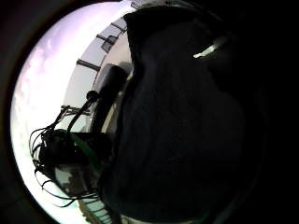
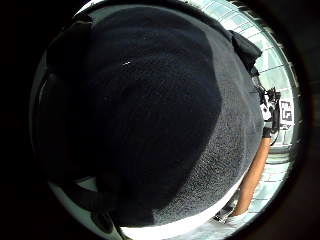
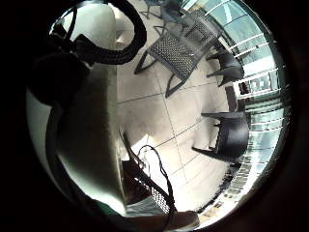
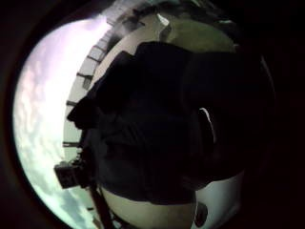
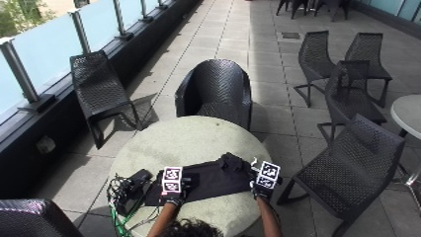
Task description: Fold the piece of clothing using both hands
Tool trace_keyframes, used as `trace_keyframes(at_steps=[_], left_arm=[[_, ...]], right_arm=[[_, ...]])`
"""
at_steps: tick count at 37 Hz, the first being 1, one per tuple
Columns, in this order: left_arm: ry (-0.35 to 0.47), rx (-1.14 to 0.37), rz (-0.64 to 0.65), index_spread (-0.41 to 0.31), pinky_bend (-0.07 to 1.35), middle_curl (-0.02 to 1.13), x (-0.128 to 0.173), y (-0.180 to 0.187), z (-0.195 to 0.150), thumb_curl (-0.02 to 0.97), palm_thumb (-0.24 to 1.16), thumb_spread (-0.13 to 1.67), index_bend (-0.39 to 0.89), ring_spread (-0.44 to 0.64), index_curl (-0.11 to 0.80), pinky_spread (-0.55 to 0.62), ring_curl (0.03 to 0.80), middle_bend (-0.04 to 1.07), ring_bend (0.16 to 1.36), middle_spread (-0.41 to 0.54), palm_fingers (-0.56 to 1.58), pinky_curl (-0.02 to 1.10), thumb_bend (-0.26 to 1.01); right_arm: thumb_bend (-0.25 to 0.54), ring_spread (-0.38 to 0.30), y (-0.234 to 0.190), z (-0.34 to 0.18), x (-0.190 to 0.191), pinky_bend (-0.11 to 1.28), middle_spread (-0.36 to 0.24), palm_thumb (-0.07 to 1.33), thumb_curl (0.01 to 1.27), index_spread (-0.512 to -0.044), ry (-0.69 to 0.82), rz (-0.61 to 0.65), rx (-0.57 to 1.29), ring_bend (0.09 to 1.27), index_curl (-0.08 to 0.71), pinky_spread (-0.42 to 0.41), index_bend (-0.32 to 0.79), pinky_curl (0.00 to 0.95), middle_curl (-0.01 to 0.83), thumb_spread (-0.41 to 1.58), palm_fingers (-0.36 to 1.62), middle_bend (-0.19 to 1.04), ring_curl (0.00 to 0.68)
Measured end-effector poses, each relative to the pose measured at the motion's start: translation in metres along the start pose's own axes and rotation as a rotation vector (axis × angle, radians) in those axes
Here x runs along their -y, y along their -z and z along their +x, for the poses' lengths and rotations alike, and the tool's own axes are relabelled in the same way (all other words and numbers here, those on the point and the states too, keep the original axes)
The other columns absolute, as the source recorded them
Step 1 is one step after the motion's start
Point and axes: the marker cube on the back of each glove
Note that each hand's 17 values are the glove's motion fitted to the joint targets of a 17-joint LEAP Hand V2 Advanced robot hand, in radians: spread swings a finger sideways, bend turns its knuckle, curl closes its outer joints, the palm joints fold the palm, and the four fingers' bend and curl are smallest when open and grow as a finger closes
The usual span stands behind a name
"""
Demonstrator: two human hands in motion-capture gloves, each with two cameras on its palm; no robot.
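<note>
On the near side of the round worktop [image 5: 190, 143], just ahead of me, the black piece of clothing [image 5: 204, 181] lies spread in a flattish band from one hand to the other, with a bunched lump at its far right corner. I judge the fold to be partway at most: the cloth looks gathered into a rough rectangle, but that raised corner is not laid flat and I see no tidy final stack yet, so at least one more fold and a smoothing seem left. My left hand [image 5: 174, 193] sits at the garment's left end and my right hand [image 5: 262, 186] at its right end, well apart with the cloth between them. Both palm cameras on the left are filled with dark knit, so that palm is close against the fabric; whether either hand's fingers pinch the cloth or lie flat on it, I cannot tell. A black box with cables [image 5: 131, 183] rests on the worktop's left edge, and dark wicker chairs [image 5: 217, 91] stand around on the tiled terrace.
</note>
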Motion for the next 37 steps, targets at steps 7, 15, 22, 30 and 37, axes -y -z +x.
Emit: trace_keyframes(at_steps=[7,15,22,30,37], left_arm=[[0.032,-0.079,-0.23,-0.128,0.29,0.37,-0.024,-0.005,0.0,0.208,0.42,1.58,0.16,0.02,0.378,0.25,0.352,0.15,0.55,-0.089,0.52,0.42,-0.01],[-0.001,-0.074,-0.028,-0.133,0.29,0.35,0.0,-0.002,0.0,0.19,0.38,1.6,0.16,0.03,0.382,0.26,0.349,0.15,0.54,-0.08,0.54,0.42,0.0],[0.011,-0.136,0.0,-0.132,0.29,0.34,0.001,-0.004,-0.005,0.216,0.43,1.56,0.16,0.03,0.382,0.27,0.346,0.15,0.54,-0.077,0.54,0.41,0.03],[0.06,-0.213,0.074,-0.127,0.28,0.34,-0.018,0.013,-0.024,0.243,0.46,1.52,0.15,0.04,0.378,0.29,0.346,0.16,0.54,-0.067,0.53,0.41,0.03],[0.144,-0.213,0.095,-0.125,0.28,0.33,-0.049,0.029,-0.07,0.262,0.48,1.5,0.15,0.05,0.374,0.3,0.345,0.15,0.55,-0.064,0.53,0.41,0.03]], right_arm=[[0.029,-0.175,-0.017,0.029,-0.001,0.63,-0.166,0.79,0.32,-0.299,-0.143,-0.053,-0.071,0.78,0.146,-0.054,0.04,0.371,0.446,1.18,1.0,0.42,0.421],[0.041,-0.212,0.01,0.012,0.013,0.6,-0.205,0.9,0.35,-0.3,-0.087,0.052,0.169,0.84,0.2,-0.2,0.15,0.4,0.503,1.12,1.27,0.53,0.479],[0.007,-0.217,0.089,-0.058,0.011,0.66,-0.199,0.96,0.42,-0.292,0.153,0.128,0.775,0.91,0.23,-0.266,0.12,0.425,0.527,0.92,1.3,0.56,0.515],[-0.022,-0.216,0.12,-0.189,-0.004,0.67,-0.189,0.99,0.5,-0.288,0.411,0.131,0.867,0.94,0.253,-0.296,0.12,0.432,0.546,0.7,1.26,0.57,0.535],[-0.027,-0.212,0.087,-0.3,-0.045,0.68,-0.183,0.99,0.55,-0.291,0.582,0.024,0.628,0.95,0.261,-0.307,0.11,0.432,0.559,0.6,1.24,0.58,0.543]])
